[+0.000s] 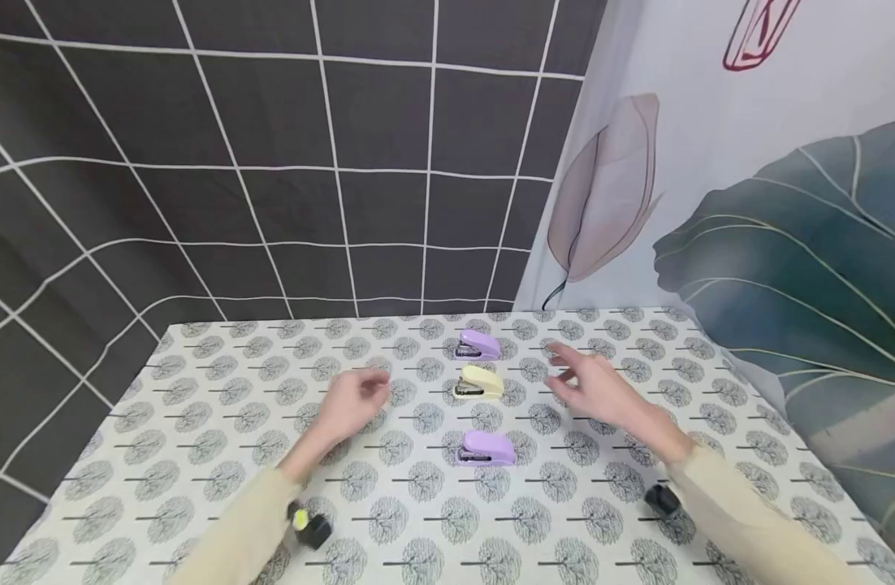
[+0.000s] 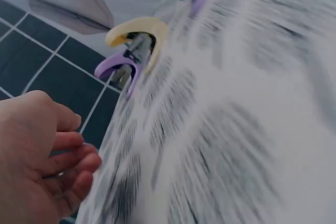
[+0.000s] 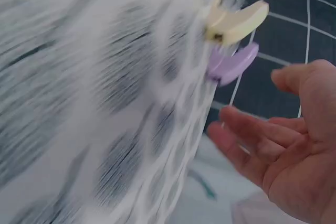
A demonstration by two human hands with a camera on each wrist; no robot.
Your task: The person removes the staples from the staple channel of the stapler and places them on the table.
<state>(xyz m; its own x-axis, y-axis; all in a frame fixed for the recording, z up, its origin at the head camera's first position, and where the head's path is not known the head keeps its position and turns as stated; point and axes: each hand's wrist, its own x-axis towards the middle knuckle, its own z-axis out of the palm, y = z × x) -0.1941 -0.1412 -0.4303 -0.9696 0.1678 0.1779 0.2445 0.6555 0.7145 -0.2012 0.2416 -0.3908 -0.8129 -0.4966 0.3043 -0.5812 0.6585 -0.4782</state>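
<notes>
Three small staplers lie in a column on the patterned cloth: a purple stapler [image 1: 480, 344] at the back, a cream-yellow stapler [image 1: 480, 382] in the middle and another purple stapler [image 1: 487, 448] nearest me. My left hand [image 1: 354, 401] hovers to their left, fingers loosely curled around nothing. On the other side, my right hand [image 1: 592, 384] is held above the cloth with its fingers spread, closest to the yellow stapler and touching none. The left wrist view shows the yellow stapler [image 2: 139, 38] beyond the bent fingers; in the right wrist view the far purple stapler [image 3: 232, 64] appears past the fingertips.
A white cloth [image 1: 221, 443] printed with grey trees covers the table. Behind it hangs a dark curtain [image 1: 272, 203] with a white grid, and to the right a pale curtain [image 1: 711, 162] with large leaves. Black wrist devices [image 1: 312, 528] sit at both sleeves.
</notes>
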